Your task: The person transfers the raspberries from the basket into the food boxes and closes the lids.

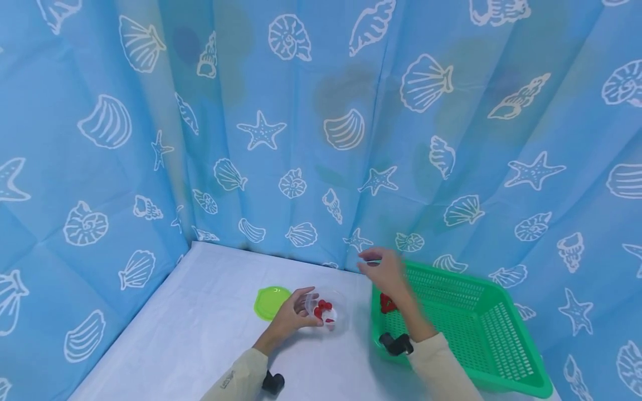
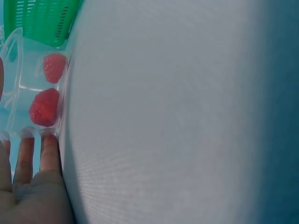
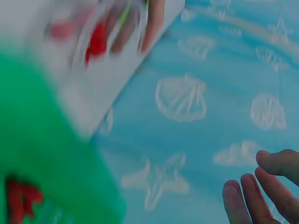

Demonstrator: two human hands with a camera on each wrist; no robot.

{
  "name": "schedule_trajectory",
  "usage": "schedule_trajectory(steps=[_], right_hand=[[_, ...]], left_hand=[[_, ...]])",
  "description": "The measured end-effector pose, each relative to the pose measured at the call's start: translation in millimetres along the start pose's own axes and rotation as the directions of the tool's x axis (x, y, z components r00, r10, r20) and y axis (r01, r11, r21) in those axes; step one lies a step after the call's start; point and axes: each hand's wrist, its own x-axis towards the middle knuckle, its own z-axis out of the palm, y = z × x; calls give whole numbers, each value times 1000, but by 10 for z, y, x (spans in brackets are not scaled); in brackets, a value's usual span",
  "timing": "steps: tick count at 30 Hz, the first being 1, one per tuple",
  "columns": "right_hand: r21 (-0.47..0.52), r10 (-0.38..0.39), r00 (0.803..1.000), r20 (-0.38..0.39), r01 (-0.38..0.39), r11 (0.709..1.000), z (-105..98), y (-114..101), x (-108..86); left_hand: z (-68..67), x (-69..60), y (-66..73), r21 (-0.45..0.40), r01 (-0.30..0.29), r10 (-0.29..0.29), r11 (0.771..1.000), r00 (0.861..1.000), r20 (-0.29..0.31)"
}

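Observation:
My left hand grips a clear plastic tub standing on the white table, thumb on the near side and fingers on the far side. Several red raspberries lie inside it. My right hand is raised over the left rim of a green basket. In the right wrist view its thumb and fingers are apart, with nothing seen between them. Beneath that hand, red pieces lie in the basket's left end, partly hidden by the wrist; their kind is unclear.
A lime-green lid lies flat on the table, left of the tub and partly behind my left hand. Behind the table hangs a blue curtain with white shell prints. Black mounts sit at both wrists.

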Motion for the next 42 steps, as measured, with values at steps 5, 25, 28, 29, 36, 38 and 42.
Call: schedule_trajectory(steps=[5,25,28,29,36,38,42], right_hand=[[-41,13,1000,-14,-13,999,-349,418,157],[-42,561,809,174,-563,825,-445,1761,-77],[58,599,780,179,-616,785,-426,1790,-89],[76,609,772,183,-629,774,-424,1799,-91],[104,647,737,197,-672,734,-356,1886,-73],[122,650,736,191,-675,728,-335,1896,-71],[144,657,731,184,-681,718,-308,1896,-68]], left_hand=[[-4,13,6,5,-4,4,1000,1000,3],[-13,30,-44,2,-5,5,1000,1000,7],[-19,30,-49,3,-2,2,1000,1000,6],[-20,28,-46,4,0,0,1000,1000,6],[-16,31,-39,7,5,-5,1000,1000,9],[-14,31,-36,1,11,-11,1000,1000,10],[-13,33,-30,-1,21,-21,1000,1000,8]])
